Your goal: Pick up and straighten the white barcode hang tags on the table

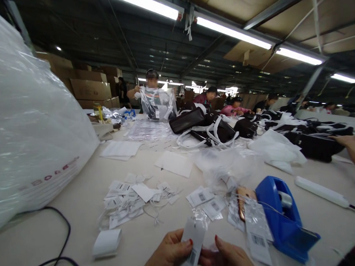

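1. While both hands meet at the bottom edge of the view, the left hand (168,256) pinches a white barcode tag (192,244) between thumb and fingers; this grip is clenched on the tag's left edge.
2. The right hand (230,258) sits just right of the tag, thumb raised, fingertips touching its lower right side; the grip looks closed on the tag, though the contact is partly hidden.
3. The tag stands tilted, held just above the pale surface (79,203).
4. Just right of the hands sits a blue tape dispenser (283,219), with a clear sleeve of barcode labels (257,232) leaning against it.
5. Ahead and left of the hands lies a loose scatter of white tags (130,200) with strings.
6. Far left, a large white plastic bag (29,118) rests on the surface, a black cable (63,236) curling below it.
7. Well beyond, dark handbags (191,120) are heaped, and another person (154,94) holds up a clear bag.
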{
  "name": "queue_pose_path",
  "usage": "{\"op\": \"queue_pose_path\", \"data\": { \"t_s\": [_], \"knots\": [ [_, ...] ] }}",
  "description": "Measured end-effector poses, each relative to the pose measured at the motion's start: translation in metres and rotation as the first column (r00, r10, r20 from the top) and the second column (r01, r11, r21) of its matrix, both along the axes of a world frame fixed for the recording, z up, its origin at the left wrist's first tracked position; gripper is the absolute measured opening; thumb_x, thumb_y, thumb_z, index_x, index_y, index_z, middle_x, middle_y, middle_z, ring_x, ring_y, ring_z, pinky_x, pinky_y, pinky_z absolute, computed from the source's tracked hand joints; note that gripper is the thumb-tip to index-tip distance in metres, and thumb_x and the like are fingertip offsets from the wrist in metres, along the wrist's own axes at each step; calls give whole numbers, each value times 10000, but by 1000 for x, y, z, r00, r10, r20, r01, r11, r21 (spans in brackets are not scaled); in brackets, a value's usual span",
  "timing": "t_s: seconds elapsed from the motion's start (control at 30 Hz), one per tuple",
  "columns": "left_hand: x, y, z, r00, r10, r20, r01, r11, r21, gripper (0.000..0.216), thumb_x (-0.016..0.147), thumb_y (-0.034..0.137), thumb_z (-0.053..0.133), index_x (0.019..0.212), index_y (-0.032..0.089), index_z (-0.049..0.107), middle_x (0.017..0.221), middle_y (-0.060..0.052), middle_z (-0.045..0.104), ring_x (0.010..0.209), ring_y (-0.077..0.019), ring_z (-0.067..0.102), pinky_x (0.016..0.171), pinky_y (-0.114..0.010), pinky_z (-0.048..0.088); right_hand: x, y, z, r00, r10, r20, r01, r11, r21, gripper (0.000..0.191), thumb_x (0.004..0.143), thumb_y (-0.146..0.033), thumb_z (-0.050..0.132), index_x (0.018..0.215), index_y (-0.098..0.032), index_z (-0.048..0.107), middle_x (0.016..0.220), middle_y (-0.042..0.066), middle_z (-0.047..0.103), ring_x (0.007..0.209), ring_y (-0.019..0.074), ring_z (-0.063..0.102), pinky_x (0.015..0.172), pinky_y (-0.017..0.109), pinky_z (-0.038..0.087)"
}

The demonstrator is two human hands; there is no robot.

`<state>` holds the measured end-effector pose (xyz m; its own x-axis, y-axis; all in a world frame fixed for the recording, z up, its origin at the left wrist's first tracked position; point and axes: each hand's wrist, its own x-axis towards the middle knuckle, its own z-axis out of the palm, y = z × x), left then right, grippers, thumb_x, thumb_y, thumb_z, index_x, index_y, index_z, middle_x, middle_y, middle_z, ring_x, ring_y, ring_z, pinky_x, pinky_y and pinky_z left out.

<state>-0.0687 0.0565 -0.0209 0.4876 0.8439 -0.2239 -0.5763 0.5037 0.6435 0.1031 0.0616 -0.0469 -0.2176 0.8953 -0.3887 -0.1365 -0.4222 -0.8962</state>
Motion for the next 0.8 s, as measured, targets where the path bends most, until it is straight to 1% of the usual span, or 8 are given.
{"op": "queue_pose_path", "data": {
  "t_s": [0.03,0.07,0.17,0.27,0.4,0.5,0.63,0.8],
  "knots": [
    [0,0,-2,1000,-18,3,18,1000,23,300,630,286,721,832,66,688,677,-141,703,606,-194,659,596,-225,441,-3,1,-1,994,16,-106,-19,999,-28,521,571,-644,616,596,-130,695,502,57,613,480,159,530,498,257,352],
    [0,0,-5,1000,-31,5,31,999,41,319,628,295,721,849,66,689,684,-140,703,608,-196,658,596,-226,437,-5,2,-3,987,-14,-163,11,1000,-20,475,554,-601,664,620,-133,707,514,53,627,486,151,532,512,252,353],
    [0,1,-10,999,-45,-16,46,998,43,348,632,318,717,887,82,686,731,-144,705,620,-199,658,573,-223,419,-6,4,-2,973,-208,-96,216,973,78,345,488,-462,786,638,-158,724,534,28,647,509,125,507,538,238,347],
    [0,2,-10,998,-42,-46,42,999,10,356,625,329,724,887,92,684,750,-146,706,633,-199,660,545,-206,399,-4,4,7,948,-313,-54,318,939,133,333,461,-450,806,613,-164,727,506,12,633,524,120,485,557,239,347],
    [1,2,-8,998,-45,-35,46,999,14,358,626,326,724,895,92,681,749,-148,706,631,-205,661,545,-214,409,-6,2,16,939,-330,-91,339,934,110,308,438,-419,822,588,-171,717,503,1,626,517,122,488,565,251,361],
    [1,1,-8,999,-45,-17,45,999,27,347,629,321,721,880,85,680,737,-148,704,619,-200,659,545,-213,414,-6,1,17,944,-309,-113,322,939,117,289,439,-395,828,541,-163,690,474,-15,595,492,110,476,545,242,356],
    [1,0,-7,998,-33,-59,31,999,-23,258,675,300,687,847,109,668,799,-139,708,635,-188,664,447,-176,399,-4,0,15,935,-304,-185,326,940,102,318,450,-386,830,462,-161,606,437,-38,560,471,95,461,519,223,349],
    [2,2,-9,998,-34,-46,33,999,-11,256,689,301,676,854,107,655,834,-137,705,634,-167,653,441,-174,438,-10,-2,21,899,-274,-341,316,946,72,302,464,-322,838,528,-167,587,469,-32,602,468,108,508,492,218,378]
  ]
}}
